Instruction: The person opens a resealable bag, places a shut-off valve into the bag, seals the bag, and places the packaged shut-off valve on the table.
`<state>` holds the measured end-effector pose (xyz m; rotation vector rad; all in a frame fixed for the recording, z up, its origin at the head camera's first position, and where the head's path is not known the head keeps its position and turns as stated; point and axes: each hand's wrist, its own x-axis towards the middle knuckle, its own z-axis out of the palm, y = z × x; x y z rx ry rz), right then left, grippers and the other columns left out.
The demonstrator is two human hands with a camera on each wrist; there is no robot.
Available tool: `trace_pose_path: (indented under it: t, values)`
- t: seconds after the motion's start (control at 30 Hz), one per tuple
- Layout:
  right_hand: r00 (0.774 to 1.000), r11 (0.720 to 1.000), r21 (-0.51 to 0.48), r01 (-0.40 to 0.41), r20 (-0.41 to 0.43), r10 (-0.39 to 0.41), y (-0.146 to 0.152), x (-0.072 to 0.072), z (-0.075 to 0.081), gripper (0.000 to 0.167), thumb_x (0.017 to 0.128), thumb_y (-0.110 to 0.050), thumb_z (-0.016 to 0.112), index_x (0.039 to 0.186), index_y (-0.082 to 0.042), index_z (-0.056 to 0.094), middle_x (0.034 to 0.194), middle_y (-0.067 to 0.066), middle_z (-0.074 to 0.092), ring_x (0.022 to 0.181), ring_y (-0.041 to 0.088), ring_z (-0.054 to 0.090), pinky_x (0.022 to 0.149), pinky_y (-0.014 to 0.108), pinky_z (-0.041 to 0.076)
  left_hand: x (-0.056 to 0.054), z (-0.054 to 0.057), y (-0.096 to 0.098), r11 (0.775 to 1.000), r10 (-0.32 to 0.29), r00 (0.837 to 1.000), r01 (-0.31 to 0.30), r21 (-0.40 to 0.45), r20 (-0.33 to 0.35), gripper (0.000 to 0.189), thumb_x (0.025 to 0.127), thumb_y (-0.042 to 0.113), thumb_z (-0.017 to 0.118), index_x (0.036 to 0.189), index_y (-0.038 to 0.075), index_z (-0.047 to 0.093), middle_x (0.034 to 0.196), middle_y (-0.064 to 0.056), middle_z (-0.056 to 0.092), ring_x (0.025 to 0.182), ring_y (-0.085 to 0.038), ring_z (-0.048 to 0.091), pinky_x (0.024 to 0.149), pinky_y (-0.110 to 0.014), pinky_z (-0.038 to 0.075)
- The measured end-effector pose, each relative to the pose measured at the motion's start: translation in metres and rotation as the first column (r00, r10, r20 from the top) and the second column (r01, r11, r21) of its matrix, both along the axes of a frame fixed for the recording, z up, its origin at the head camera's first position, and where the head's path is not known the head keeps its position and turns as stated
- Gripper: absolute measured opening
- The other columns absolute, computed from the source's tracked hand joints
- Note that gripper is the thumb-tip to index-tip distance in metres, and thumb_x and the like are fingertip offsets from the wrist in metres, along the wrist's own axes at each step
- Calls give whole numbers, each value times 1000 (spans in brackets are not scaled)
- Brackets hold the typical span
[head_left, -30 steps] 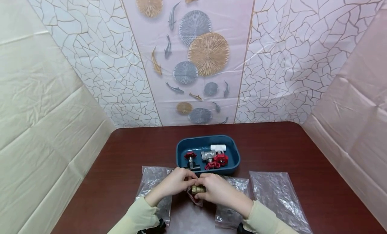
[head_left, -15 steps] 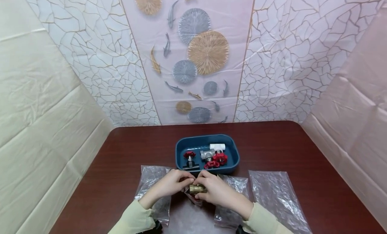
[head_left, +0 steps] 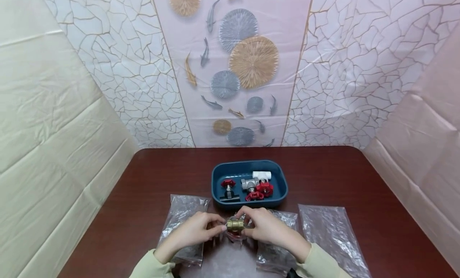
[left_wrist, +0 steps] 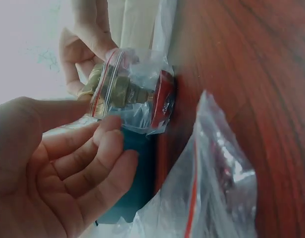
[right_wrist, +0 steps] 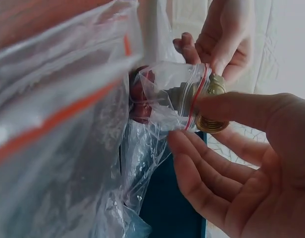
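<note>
Between both hands is a brass valve [head_left: 235, 225] with a red handwheel [left_wrist: 163, 96], handwheel down inside a small clear zip-lock bag [right_wrist: 167, 77]. Its brass body stands out at the bag's red-lined mouth. With thumb and fingertips my left hand [head_left: 197, 230] pinches the bag's lip at the valve's left end. My right hand [head_left: 271, 230] grips the valve's right end, its thumb lying across the bag's red seal line in the right wrist view. Part of the brass body is hidden behind the thumbs in the wrist views.
Just behind the hands stands a blue tray [head_left: 251, 205] holding a black valve [head_left: 229, 193], a silver valve [head_left: 249, 185] and a white fitting [head_left: 262, 175]. Clear bags lie on the table: a left bag [head_left: 185, 212], a middle bag [head_left: 274, 254] and a right bag [head_left: 330, 230].
The left hand has moved left and down, apart from the right fingers, to the valve's left end. The brass body now shows more openly between the hands, and the bag spreads around it.
</note>
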<state>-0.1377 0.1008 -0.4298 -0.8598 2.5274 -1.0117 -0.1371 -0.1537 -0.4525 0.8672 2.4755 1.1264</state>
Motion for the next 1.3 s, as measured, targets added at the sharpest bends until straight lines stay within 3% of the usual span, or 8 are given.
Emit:
trace_pose_path:
  t: [0.13, 0.3, 0.6, 0.83, 1.0, 1.3]
  values:
    - [999, 999, -33, 22, -26, -23, 2, 2, -3, 34, 85, 0, 71, 116, -10, 60, 84, -1, 68, 61, 3, 57, 56, 26, 47, 3, 2, 4, 1000, 6, 1000, -6, 11, 29, 29, 100, 29, 64, 113, 4, 72, 78, 6, 71, 60, -3, 62, 55, -22, 51]
    - [996, 998, -28, 64, -67, -66, 3, 5, -8, 28, 86, -2, 70, 113, -3, 63, 73, -7, 64, 57, 2, 55, 55, 25, 46, 5, 3, 7, 997, 74, 995, -76, 32, 65, 21, 100, 22, 64, 105, 6, 74, 73, 2, 70, 57, -14, 65, 51, -25, 51]
    - [992, 995, -64, 83, -87, -88, 3, 7, -19, 12, 83, -4, 70, 94, -9, 72, 69, -6, 68, 56, -1, 55, 53, 23, 46, 7, 1, 8, 989, 115, 987, -125, 80, 115, 17, 97, 16, 66, 104, 3, 75, 74, 0, 71, 57, -15, 65, 51, -26, 52]
    - [993, 987, -124, 105, -35, -110, 3, 9, -20, 18, 82, -3, 67, 99, -5, 73, 70, -4, 68, 51, 1, 55, 48, 24, 47, 11, 0, 9, 985, 136, 984, -147, 87, 115, 20, 94, 10, 65, 107, -1, 73, 74, 1, 71, 57, -20, 66, 49, -26, 51]
    - [990, 979, -150, 136, -11, -139, 4, 11, -19, 18, 82, -4, 68, 99, -5, 73, 71, -4, 69, 52, 2, 56, 49, 24, 46, 15, 1, 11, 983, 154, 983, -163, 87, 101, 19, 90, 8, 65, 106, 1, 74, 73, 2, 70, 57, -17, 65, 49, -25, 49]
    - [986, 974, -159, 161, -14, -166, 6, 15, -13, 22, 82, -5, 69, 102, -5, 74, 69, -9, 67, 54, 2, 53, 49, 24, 43, 19, 8, 14, 987, 127, 986, -136, 87, 104, 21, 87, 3, 63, 105, -1, 73, 72, 1, 71, 56, -10, 64, 50, -24, 50]
